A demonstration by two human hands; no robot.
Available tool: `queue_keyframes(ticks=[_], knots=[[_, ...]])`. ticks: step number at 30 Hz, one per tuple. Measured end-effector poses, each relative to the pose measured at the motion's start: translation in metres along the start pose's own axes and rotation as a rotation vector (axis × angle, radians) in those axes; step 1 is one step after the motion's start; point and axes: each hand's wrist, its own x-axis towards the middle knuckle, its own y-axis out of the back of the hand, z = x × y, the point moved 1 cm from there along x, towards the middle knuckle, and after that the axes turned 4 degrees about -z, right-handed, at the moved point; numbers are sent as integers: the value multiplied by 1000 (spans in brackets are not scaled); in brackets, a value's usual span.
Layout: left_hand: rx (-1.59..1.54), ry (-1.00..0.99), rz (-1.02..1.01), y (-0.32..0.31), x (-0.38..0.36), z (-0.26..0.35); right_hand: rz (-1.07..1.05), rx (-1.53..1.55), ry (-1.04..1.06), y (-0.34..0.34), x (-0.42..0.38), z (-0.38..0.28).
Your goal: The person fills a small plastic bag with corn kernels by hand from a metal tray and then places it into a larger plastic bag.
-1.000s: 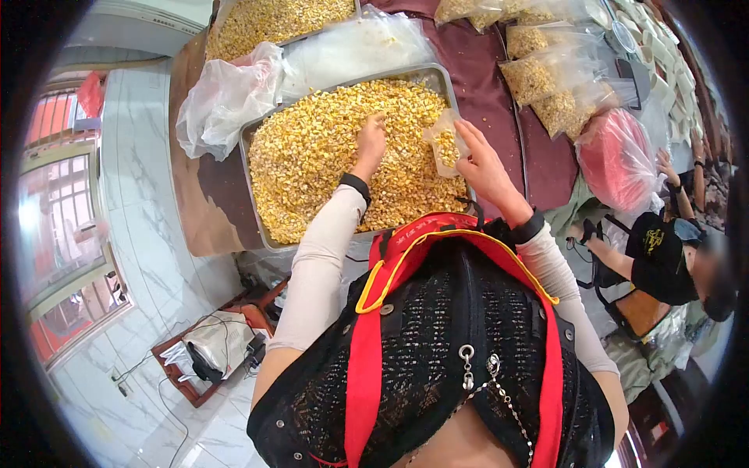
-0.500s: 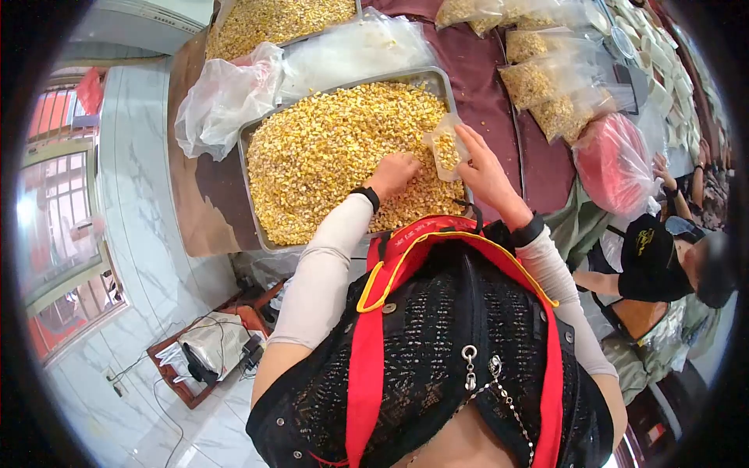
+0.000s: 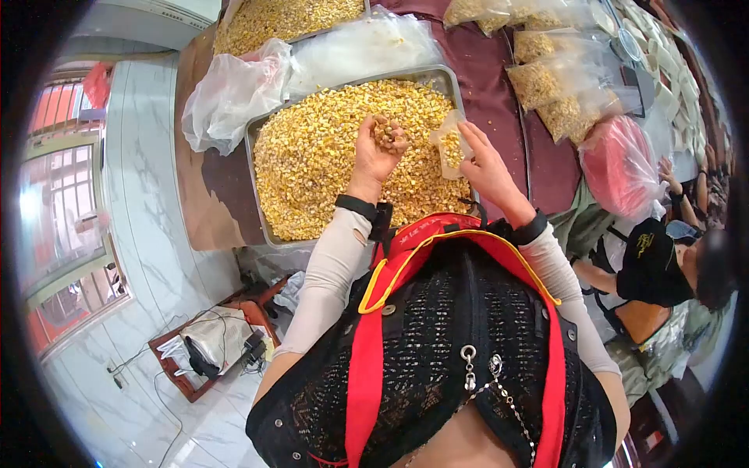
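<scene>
Over the heap of yellow chopped dried pieces, my left hand is turned palm up with curled fingers. In it lies a handful of brownish dried pieces, darker than the heap beneath. My right hand grips a small translucent pouch by its right side, thumb in front. Yellow pieces show inside the pouch, which is held upright above the heap's right edge. A large metal tray contains the heap.
A second tray of pieces stands behind, with crumpled clear plastic between. Filled clear bags lie at the right on the maroon cloth, near a pink bag. A co-worker in black is at the far right.
My left hand has lifted out of the heap and turned palm up with brownish pieces in it. My right hand still holds the pouch in nearly the same place.
</scene>
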Motion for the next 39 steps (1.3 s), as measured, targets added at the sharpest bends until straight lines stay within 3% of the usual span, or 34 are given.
queue_keyframes(ticks=[1, 3, 5, 10, 17, 19, 24, 27, 29, 33, 35, 37, 39], knots=[[-55, 22, -85, -3, 1, -1, -24, 61, -42, 1, 0, -2], [-40, 0, -66, -17, 2, -4, -43, 120, -84, 3, 0, -2], [17, 15, -199, -28, 3, -6, 2, -41, 16, 2, -2, 0], [98, 4, -204, -73, -6, -28, 10, -16, 14, 1, -4, -1], [426, -147, -185, -78, 8, -74, 34, 5, 27, 1, -4, 4], [540, -323, -202, -80, 10, -81, 42, -19, 36, 2, -4, 3], [630, -353, -222, -86, 7, -80, 48, -62, 42, 2, -4, 2], [498, -307, -167, -82, 10, -70, 49, -58, 48, 2, -3, 2], [269, -141, -180, -75, 16, -51, 45, -47, 48, 3, -3, 2], [183, 18, -212, -53, 22, -13, 29, -14, 21, 2, 0, 4], [170, 5, -140, -40, 26, 3, -33, -81, 69, 0, 1, 2], [204, 7, 99, -24, 32, 21, -3, -81, 90, -2, 3, 5], [219, 24, 97, 8, 42, 33, 24, -83, 110, 0, 4, 5]])
